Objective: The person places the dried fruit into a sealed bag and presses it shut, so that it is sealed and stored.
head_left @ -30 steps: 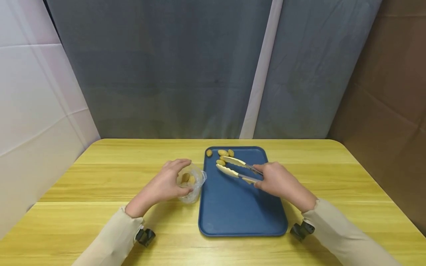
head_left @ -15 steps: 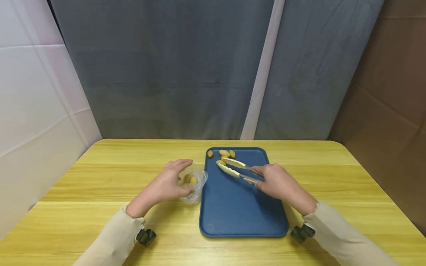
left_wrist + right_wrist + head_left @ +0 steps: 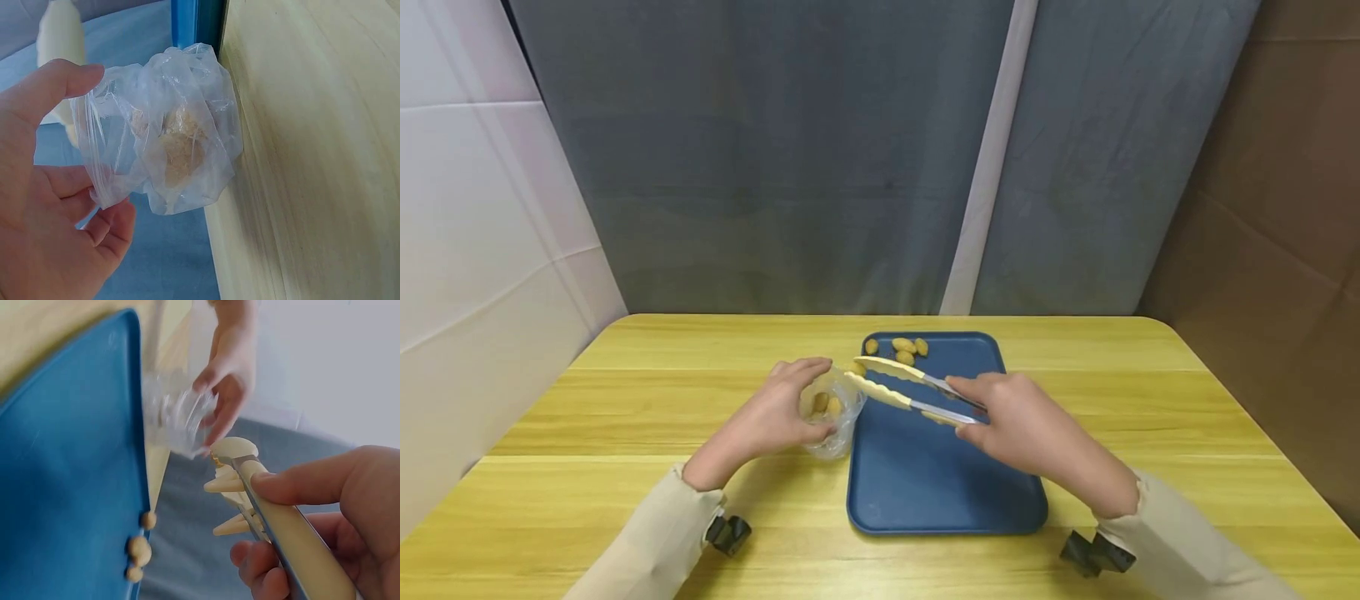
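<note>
My left hand grips the mouth of a clear plastic bag, thumb on one side and fingers on the other. Inside the bag lie several yellow-brown, potato-like pieces, seen through the film. My right hand holds cream-tipped metal tongs by the handles, with the thumb along one arm. Between the tong tips is one small yellowish piece, close to the bag's opening. Several like pieces sit in the far left corner of the blue tray.
The tray lies on a wood-grain table, right beside the bag. A grey curtain hangs behind the table, with a white cloth to the left and a brown one to the right.
The tongs have picked up one piece from the tray and moved left with it to the bag's opening. My left hand and the bag have stayed in place.
</note>
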A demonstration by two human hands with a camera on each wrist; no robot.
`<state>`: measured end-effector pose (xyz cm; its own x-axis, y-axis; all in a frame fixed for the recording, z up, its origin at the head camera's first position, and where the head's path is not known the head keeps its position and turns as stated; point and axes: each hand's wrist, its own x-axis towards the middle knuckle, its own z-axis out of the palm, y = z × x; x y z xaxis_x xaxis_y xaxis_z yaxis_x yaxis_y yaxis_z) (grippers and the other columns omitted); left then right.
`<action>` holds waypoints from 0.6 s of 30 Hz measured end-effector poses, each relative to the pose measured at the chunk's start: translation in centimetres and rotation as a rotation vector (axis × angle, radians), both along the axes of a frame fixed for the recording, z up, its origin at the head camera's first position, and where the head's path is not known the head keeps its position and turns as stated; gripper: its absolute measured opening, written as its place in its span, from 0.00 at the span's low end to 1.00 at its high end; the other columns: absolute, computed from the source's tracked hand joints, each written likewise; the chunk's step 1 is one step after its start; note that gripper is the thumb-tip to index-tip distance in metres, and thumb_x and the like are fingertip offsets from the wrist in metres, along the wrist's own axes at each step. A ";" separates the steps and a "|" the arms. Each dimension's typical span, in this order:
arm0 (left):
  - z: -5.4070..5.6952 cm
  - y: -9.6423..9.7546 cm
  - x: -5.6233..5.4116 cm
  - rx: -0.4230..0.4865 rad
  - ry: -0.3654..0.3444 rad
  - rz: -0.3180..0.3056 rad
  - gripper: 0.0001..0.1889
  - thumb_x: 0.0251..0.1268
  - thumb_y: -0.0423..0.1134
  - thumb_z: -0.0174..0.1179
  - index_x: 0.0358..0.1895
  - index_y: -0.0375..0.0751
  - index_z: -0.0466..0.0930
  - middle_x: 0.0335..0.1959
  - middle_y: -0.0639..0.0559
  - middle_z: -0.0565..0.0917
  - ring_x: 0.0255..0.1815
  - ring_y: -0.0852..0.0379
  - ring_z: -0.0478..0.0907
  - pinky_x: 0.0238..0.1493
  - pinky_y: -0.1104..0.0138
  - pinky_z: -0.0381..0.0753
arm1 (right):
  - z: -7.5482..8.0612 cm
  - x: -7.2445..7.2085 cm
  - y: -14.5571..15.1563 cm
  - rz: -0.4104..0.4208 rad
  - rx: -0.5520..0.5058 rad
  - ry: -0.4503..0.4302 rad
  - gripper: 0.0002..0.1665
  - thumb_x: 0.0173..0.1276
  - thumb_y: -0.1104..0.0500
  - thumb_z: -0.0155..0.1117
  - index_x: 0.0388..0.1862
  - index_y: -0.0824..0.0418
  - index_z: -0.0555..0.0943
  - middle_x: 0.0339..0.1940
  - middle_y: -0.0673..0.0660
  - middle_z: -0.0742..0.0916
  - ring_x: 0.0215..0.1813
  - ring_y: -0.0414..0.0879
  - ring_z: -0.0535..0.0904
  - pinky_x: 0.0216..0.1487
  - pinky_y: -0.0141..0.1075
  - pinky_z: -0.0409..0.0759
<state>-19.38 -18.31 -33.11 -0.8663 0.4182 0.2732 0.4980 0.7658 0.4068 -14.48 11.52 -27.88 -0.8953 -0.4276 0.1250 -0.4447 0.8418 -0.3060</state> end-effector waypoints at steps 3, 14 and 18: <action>0.1 0.0 0.1 0.002 0.000 0.006 0.42 0.42 0.42 0.72 0.65 0.30 0.68 0.66 0.38 0.71 0.65 0.38 0.64 0.66 0.46 0.64 | 0.4 0.6 -0.6 0.038 0.003 -0.006 0.32 0.59 0.56 0.71 0.63 0.60 0.76 0.27 0.47 0.79 0.25 0.40 0.68 0.22 0.29 0.68; 0.1 0.1 0.1 0.011 0.029 -0.003 0.42 0.41 0.41 0.73 0.64 0.30 0.69 0.66 0.39 0.71 0.63 0.39 0.65 0.64 0.47 0.67 | 0.5 0.9 -1.5 0.118 -0.005 0.026 0.31 0.57 0.57 0.71 0.61 0.60 0.77 0.31 0.49 0.83 0.27 0.38 0.70 0.24 0.28 0.70; 0.1 0.1 0.1 0.007 0.031 -0.006 0.42 0.41 0.41 0.72 0.64 0.29 0.69 0.66 0.39 0.71 0.63 0.39 0.65 0.63 0.48 0.68 | 0.5 0.9 -1.4 0.127 -0.009 0.029 0.31 0.57 0.57 0.72 0.61 0.59 0.77 0.29 0.47 0.81 0.27 0.38 0.70 0.24 0.28 0.70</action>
<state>-19.26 -18.21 -33.00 -0.8549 0.4211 0.3031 0.5150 0.7601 0.3963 -13.56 10.12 -27.37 -0.8300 -0.5360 0.1545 -0.5564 0.7755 -0.2983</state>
